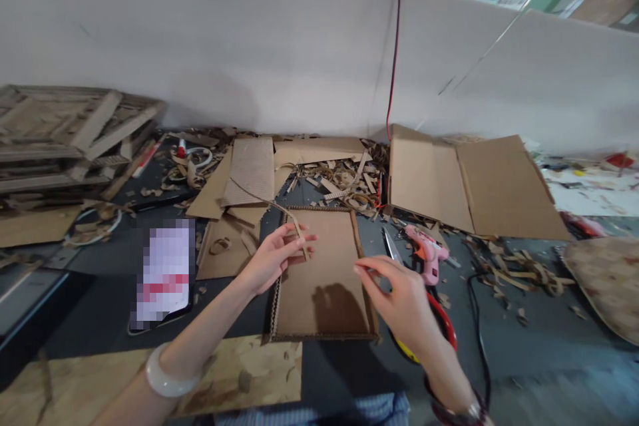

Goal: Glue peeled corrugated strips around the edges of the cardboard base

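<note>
Gripping cardbd strip (290, 214) in fingers of L hand (276, 255) over cardbd tray (332, 239), pinching fingertips of R hand (398, 289) tog by R rim (356, 233), can't tell if on anything.

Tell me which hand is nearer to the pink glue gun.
Right. The right hand is close beside the pink glue gun; the left hand is farther off, over the left edge of the cardboard tray.

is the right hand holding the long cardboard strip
No, the long cardboard strip is held in the left hand, while the right hand is apart from it.
</note>
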The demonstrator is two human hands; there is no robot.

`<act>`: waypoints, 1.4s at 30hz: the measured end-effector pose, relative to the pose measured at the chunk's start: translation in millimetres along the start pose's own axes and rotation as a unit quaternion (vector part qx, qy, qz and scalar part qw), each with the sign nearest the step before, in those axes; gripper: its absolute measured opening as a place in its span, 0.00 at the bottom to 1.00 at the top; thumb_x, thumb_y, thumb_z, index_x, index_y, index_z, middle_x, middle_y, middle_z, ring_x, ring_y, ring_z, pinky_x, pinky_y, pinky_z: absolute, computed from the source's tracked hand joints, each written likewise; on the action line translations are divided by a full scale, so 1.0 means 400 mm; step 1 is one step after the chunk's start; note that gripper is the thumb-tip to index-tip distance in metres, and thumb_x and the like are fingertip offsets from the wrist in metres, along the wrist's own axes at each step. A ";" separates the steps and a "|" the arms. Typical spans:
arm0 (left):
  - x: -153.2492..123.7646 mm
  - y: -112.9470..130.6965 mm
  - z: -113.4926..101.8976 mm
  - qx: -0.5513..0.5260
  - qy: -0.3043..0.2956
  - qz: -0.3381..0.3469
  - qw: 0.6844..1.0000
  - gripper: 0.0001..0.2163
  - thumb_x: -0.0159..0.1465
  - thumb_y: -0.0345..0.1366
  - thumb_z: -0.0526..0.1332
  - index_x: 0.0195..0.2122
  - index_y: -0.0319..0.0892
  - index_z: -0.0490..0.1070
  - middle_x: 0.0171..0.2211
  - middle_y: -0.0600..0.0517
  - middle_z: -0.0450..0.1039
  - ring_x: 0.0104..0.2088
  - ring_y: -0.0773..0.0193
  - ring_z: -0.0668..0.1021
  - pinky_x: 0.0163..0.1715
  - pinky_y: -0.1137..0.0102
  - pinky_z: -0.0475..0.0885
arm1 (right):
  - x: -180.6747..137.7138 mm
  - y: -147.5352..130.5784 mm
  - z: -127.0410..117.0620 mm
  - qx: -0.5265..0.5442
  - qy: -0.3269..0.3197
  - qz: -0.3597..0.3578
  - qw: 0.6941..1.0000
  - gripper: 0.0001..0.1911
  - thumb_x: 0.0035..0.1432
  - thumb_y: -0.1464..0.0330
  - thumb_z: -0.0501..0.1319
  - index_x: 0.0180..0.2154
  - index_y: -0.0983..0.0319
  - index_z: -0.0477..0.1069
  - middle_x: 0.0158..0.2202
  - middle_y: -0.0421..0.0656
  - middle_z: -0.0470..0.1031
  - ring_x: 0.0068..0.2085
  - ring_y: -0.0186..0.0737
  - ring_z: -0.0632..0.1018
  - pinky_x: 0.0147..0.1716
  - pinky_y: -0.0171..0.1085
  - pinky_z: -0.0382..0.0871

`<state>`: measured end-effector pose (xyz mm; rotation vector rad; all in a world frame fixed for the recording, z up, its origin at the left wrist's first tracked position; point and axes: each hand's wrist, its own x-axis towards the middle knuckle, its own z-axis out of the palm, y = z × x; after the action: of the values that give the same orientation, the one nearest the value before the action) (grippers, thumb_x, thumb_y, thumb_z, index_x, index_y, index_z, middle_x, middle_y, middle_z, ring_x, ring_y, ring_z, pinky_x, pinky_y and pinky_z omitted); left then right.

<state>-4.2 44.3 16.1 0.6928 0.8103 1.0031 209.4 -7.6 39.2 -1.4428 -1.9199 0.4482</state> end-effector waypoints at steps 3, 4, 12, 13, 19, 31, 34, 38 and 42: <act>-0.004 -0.017 0.001 0.027 0.021 0.013 0.999 0.13 0.49 0.33 0.68 0.35 0.40 0.71 0.28 0.54 0.72 0.28 0.69 0.75 0.29 0.74 0.73 | 0.054 -0.035 0.064 0.108 -0.051 -0.057 0.991 0.06 0.54 0.72 0.57 0.32 0.63 0.73 0.31 0.45 0.76 0.31 0.38 0.76 0.33 0.34 0.70; -0.004 -0.021 -0.001 0.034 0.031 0.020 0.999 0.13 0.48 0.34 0.69 0.35 0.40 0.71 0.26 0.56 0.71 0.27 0.70 0.74 0.28 0.75 0.73 | 0.066 -0.039 0.085 0.124 -0.062 -0.066 0.988 0.06 0.53 0.73 0.58 0.33 0.63 0.73 0.31 0.44 0.76 0.31 0.37 0.76 0.33 0.33 0.70; 0.006 -0.028 -0.022 0.069 0.092 0.051 0.992 0.17 0.43 0.36 0.70 0.35 0.38 0.73 0.23 0.57 0.68 0.24 0.71 0.72 0.23 0.76 0.73 | 0.082 -0.021 0.160 0.194 -0.081 -0.078 0.975 0.06 0.53 0.73 0.59 0.33 0.62 0.74 0.30 0.43 0.78 0.30 0.35 0.77 0.31 0.32 0.71; 0.007 -0.028 -0.022 0.070 0.096 0.050 0.992 0.17 0.43 0.36 0.70 0.35 0.37 0.73 0.22 0.57 0.68 0.23 0.71 0.72 0.23 0.76 0.73 | 0.081 -0.018 0.162 0.199 -0.081 -0.077 0.974 0.06 0.53 0.73 0.59 0.33 0.62 0.75 0.30 0.43 0.78 0.30 0.35 0.77 0.32 0.32 0.71; 0.008 -0.030 -0.015 0.074 0.102 0.035 0.991 0.18 0.43 0.36 0.70 0.35 0.36 0.74 0.21 0.57 0.67 0.22 0.72 0.72 0.21 0.77 0.72 | 0.074 -0.007 0.161 0.222 -0.086 -0.061 0.969 0.07 0.54 0.71 0.58 0.33 0.61 0.76 0.31 0.43 0.79 0.31 0.36 0.78 0.32 0.32 0.72; 0.009 -0.034 -0.013 0.080 0.108 0.039 0.990 0.17 0.42 0.36 0.71 0.34 0.36 0.74 0.21 0.57 0.68 0.21 0.71 0.72 0.20 0.76 0.72 | 0.067 -0.015 0.159 0.237 -0.073 -0.051 0.968 0.06 0.52 0.72 0.60 0.31 0.61 0.76 0.30 0.43 0.79 0.29 0.36 0.78 0.31 0.32 0.72; 0.009 -0.034 -0.013 0.081 0.105 0.041 0.990 0.17 0.42 0.36 0.71 0.34 0.36 0.74 0.20 0.57 0.68 0.20 0.71 0.72 0.20 0.76 0.72 | 0.068 -0.015 0.160 0.236 -0.070 -0.055 0.968 0.06 0.53 0.72 0.60 0.31 0.62 0.76 0.30 0.43 0.79 0.30 0.36 0.78 0.31 0.32 0.72; 0.009 -0.033 -0.011 0.082 0.104 0.042 0.990 0.18 0.42 0.37 0.71 0.33 0.35 0.74 0.21 0.57 0.69 0.20 0.72 0.72 0.19 0.77 0.72 | 0.067 -0.012 0.163 0.231 -0.069 -0.061 0.969 0.06 0.53 0.72 0.59 0.32 0.62 0.76 0.30 0.43 0.79 0.30 0.36 0.78 0.31 0.32 0.72; 0.009 -0.033 -0.009 0.081 0.109 0.043 0.990 0.18 0.41 0.37 0.71 0.33 0.35 0.73 0.20 0.57 0.68 0.19 0.72 0.72 0.19 0.77 0.72 | 0.064 -0.011 0.166 0.222 -0.069 -0.066 0.970 0.07 0.54 0.72 0.59 0.32 0.61 0.76 0.30 0.43 0.79 0.30 0.36 0.78 0.30 0.33 0.72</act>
<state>-0.2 43.2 2.7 0.7704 1.0698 1.1126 156.3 23.3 2.9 -1.0090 -1.8553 0.8720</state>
